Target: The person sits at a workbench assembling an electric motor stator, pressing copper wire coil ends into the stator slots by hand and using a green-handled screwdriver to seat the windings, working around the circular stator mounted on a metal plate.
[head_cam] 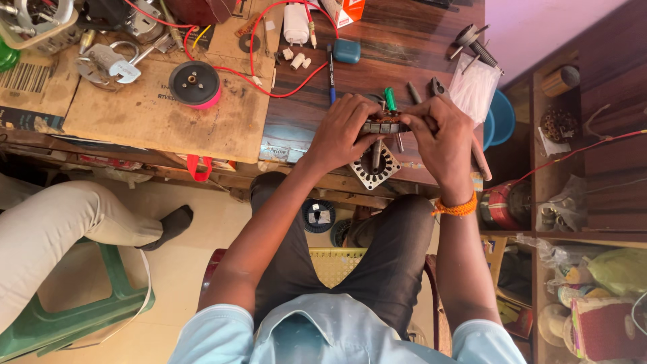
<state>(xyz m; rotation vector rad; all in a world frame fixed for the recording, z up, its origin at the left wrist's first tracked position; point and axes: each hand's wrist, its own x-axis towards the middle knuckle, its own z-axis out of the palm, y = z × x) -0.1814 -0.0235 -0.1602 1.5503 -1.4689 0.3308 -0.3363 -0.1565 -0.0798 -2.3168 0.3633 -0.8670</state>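
**Small metal motor core pinched between 2 hands**

The left hand (340,135) and right hand (441,138) both close on a small grey-and-copper laminated metal motor core (385,126), above the dark wooden workbench (404,47) edge. It looks dense, rigid, with fragile windings; grip its steel ends.

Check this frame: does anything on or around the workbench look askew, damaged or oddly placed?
The cardboard sheet covering the bench's left part is worn, its front edge overhanging. A square metal stator plate lies right at the bench's front edge, below both hands. The left hand and right hand grip a small motor part between them. Nothing looks spilled.
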